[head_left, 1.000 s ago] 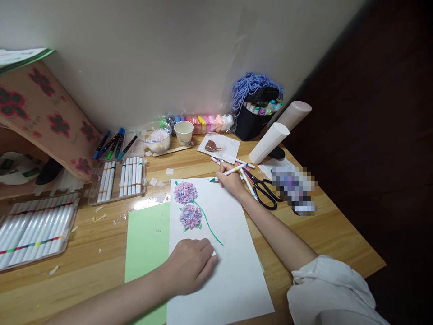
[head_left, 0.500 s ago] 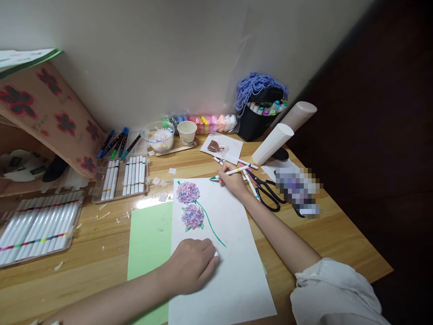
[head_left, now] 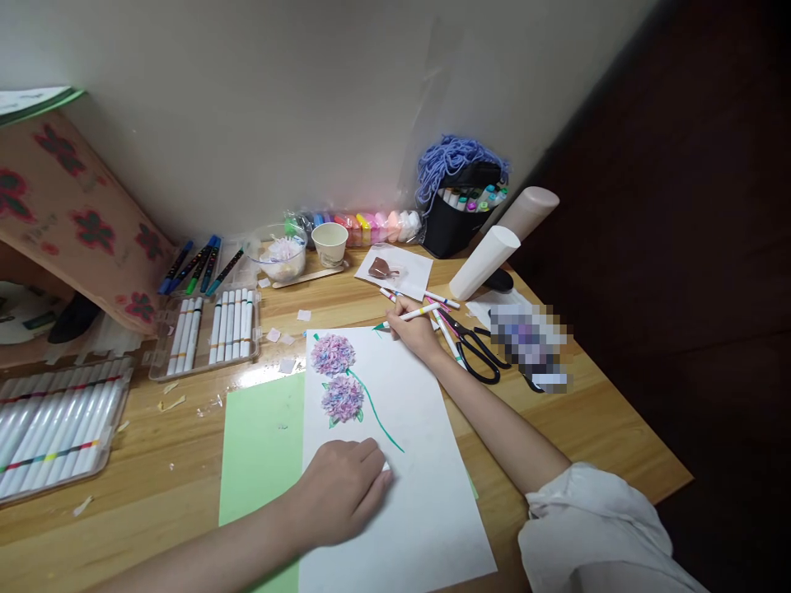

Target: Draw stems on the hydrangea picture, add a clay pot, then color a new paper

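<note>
My right hand [head_left: 411, 329] grips a white marker [head_left: 413, 315] with a green tip, which is at the top edge of the white paper [head_left: 426, 478]. Faint green marks show beside the tip. Across the lower middle of the paper lies my left hand [head_left: 346, 490], its fingers curled round a small white thing, perhaps a cap, that is mostly hidden. Two pink and purple textured flower heads [head_left: 334, 354] with green leaves sit at the paper's upper left, and a green curved line [head_left: 378, 414] runs down from them. Green paper [head_left: 259, 449] lies partly beneath the white sheet.
Black scissors [head_left: 479, 350] and loose markers lie right of the paper. Marker cases [head_left: 207, 329] stand at the left. Behind are a paper cup [head_left: 329, 243], a clear bowl [head_left: 281, 255], a black pen holder [head_left: 457, 222] and a white tube [head_left: 485, 263].
The view has shifted slightly, so everything sits a little further left. A thin green mark near the marker tip is a bit more visible. Both hands keep their holds.
</note>
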Demonstrator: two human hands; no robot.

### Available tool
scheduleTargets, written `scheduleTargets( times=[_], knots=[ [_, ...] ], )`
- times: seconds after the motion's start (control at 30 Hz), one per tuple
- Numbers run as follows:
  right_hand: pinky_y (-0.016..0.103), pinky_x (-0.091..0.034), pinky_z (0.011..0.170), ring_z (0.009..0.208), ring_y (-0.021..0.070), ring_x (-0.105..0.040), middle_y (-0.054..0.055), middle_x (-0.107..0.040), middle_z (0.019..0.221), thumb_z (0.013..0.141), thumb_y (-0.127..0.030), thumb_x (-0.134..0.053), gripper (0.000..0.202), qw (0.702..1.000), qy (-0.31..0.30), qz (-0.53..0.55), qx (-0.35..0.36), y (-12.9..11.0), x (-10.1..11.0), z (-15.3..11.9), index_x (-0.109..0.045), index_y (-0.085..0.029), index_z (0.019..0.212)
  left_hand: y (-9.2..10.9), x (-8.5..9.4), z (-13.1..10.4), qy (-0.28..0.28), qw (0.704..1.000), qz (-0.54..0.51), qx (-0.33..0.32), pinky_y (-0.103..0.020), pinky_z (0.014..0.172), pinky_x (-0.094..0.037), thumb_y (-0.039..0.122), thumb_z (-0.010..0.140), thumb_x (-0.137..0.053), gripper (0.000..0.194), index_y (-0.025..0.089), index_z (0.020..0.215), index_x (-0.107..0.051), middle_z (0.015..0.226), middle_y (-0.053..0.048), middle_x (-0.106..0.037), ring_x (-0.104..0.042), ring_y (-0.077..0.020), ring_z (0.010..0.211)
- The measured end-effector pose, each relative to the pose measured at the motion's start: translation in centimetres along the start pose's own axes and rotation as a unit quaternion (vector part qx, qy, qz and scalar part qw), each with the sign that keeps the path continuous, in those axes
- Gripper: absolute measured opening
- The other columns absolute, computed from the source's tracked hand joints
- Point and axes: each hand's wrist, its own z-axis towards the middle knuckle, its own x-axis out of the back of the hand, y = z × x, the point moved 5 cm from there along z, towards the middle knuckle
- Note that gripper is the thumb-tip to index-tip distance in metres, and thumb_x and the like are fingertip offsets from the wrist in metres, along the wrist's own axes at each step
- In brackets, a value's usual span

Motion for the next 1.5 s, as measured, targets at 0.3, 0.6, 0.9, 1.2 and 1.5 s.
scheduleTargets(
  times=[0.3, 0.6, 0.9, 1.2, 1.5],
  knots=[
    [0.022, -0.038, 0.045, 0.039, 0.0098, -0.046, -0.007, -0.047, 0.041, 0.076, -0.029, -0.053, 0.027, 1.0, 0.004, 0.011, -0.001, 0.04, 0.09, -0.01, -0.035, -0.023, 0.057, 0.04, 0.18, 0.07, 0.006, 1.0, 0.001, -0.004, -0.029, 0.051, -0.029, 0.025, 0.096, -0.026, 0.03, 0.02, 0.075, -0.046, 0.069, 0.0, -0.052, -0.044, -0.0142, 0.053],
    [0.022, -0.042, 0.048, 0.042, 0.0102, -0.051, -0.006, -0.05, 0.043, 0.078, -0.035, -0.057, 0.03, 1.0, -0.017, 0.025, 0.004, 0.01, -0.12, -0.2, -0.037, -0.022, 0.059, -0.04, 0.11, 0.16, -0.008, 1.0, 0.008, 0.002, -0.029, 0.052, -0.027, 0.026, 0.096, -0.025, 0.029, 0.02, 0.076, -0.045, 0.07, 0.0, -0.053, -0.044, -0.0141, 0.053],
    [0.022, -0.04, 0.045, 0.042, 0.0101, -0.049, -0.007, -0.048, 0.043, 0.076, -0.031, -0.057, 0.029, 1.0, -0.018, 0.022, 0.005, -0.07, -0.1, -0.29, -0.036, -0.022, 0.057, 0.06, 0.21, 0.07, -0.005, 1.0, 0.005, 0.001, -0.029, 0.051, -0.028, 0.027, 0.096, -0.025, 0.028, 0.02, 0.076, -0.045, 0.071, 0.001, -0.053, -0.044, -0.0141, 0.053],
    [0.022, -0.039, 0.045, 0.04, 0.0096, -0.048, -0.007, -0.048, 0.042, 0.075, -0.027, -0.056, 0.028, 0.999, -0.017, 0.027, -0.002, -0.07, -0.12, -0.29, -0.036, -0.022, 0.057, 0.02, 0.15, 0.05, -0.009, 1.0, 0.011, 0.002, -0.029, 0.051, -0.029, 0.027, 0.095, -0.026, 0.028, 0.02, 0.077, -0.046, 0.07, 0.001, -0.053, -0.045, -0.0143, 0.053],
    [0.021, -0.039, 0.045, 0.04, 0.0095, -0.049, -0.007, -0.05, 0.042, 0.073, -0.022, -0.055, 0.024, 0.999, -0.02, 0.031, -0.005, 0.13, -0.07, -0.17, -0.037, -0.022, 0.057, 0.08, 0.23, -0.04, -0.002, 1.0, 0.009, -0.003, -0.029, 0.051, -0.029, 0.027, 0.096, -0.025, 0.029, 0.02, 0.076, -0.045, 0.07, 0.001, -0.053, -0.044, -0.0144, 0.052]
  ],
)
